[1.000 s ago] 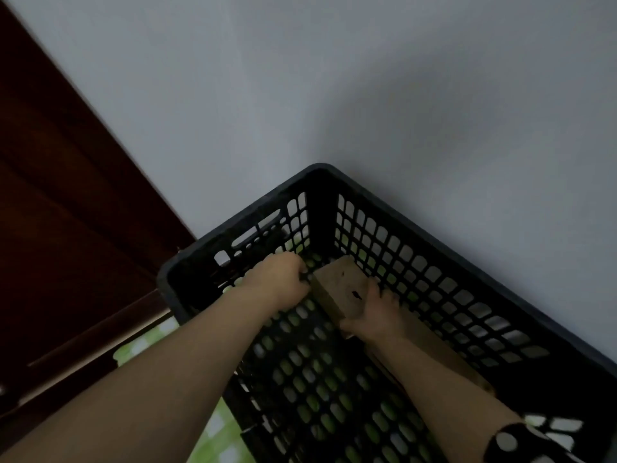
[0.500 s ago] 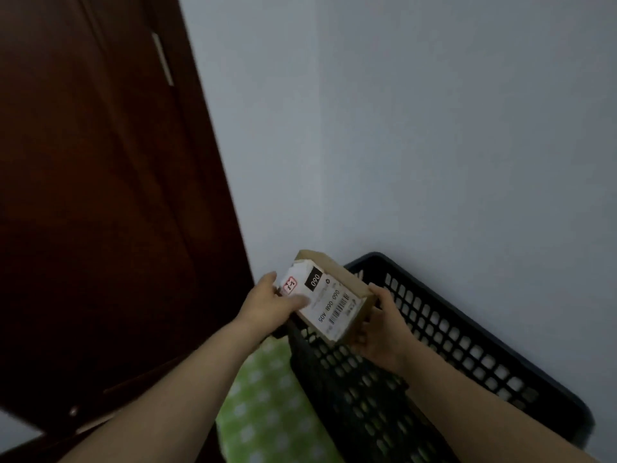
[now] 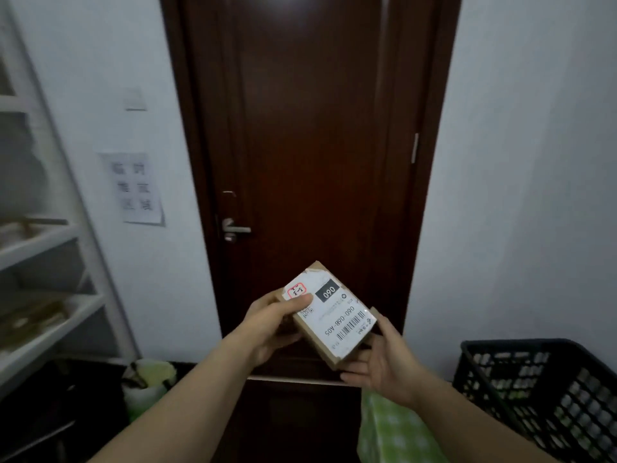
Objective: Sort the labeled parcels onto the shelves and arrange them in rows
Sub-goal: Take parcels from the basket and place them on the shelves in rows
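Observation:
A small brown cardboard parcel (image 3: pixel 334 315) with a white label reading 060 is held up in front of a dark wooden door. My left hand (image 3: pixel 273 325) grips its left end, thumb across the label. My right hand (image 3: pixel 380 359) holds its lower right corner from below, fingers curled under it. White shelves (image 3: pixel 50 238) stand at the far left, with blurred brown parcels on two levels. The black plastic crate (image 3: pixel 534 382) sits at the lower right.
The dark door (image 3: pixel 310 162) with a metal handle (image 3: pixel 233 228) fills the middle. A paper notice (image 3: pixel 140 188) hangs on the white wall to its left. A green checked cloth (image 3: pixel 394 429) lies beside the crate; a green-white bag (image 3: pixel 147 379) sits on the floor under the shelves.
Both hands lifted the parcel out of the crate and raised it. My view swung left from the crate and wall to face the door and shelves.

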### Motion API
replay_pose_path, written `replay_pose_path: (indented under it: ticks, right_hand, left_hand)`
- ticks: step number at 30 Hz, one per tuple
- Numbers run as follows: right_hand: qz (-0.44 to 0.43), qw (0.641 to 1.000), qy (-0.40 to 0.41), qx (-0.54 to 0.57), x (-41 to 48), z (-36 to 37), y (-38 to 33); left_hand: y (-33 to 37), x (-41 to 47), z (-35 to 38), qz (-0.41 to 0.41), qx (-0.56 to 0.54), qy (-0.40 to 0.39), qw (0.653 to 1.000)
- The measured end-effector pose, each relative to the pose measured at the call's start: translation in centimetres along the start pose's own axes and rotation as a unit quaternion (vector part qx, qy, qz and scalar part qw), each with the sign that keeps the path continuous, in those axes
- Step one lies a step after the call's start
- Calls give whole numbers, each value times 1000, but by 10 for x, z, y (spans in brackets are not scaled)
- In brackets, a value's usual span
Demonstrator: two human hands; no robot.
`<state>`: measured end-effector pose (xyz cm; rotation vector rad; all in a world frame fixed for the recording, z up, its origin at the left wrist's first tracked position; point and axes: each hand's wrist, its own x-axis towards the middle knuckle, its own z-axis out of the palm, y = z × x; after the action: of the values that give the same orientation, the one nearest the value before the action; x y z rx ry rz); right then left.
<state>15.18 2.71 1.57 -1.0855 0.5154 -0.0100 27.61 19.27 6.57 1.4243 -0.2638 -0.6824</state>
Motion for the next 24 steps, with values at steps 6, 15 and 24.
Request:
replay_pose_path:
  ticks: [6,15,24]
  right_hand:
    - [-71,986,-122,-84,4,92,-1]
    - [-100,968,-222,-57,0,187,5]
    - [-87,952,-277,-97,-4,218,13]
  left_hand:
    - [24,-61,-76,75,-14,121,990]
    - [27,-131,-129,86,0,112,990]
    - [29,-165,-150,116,-23,168,979]
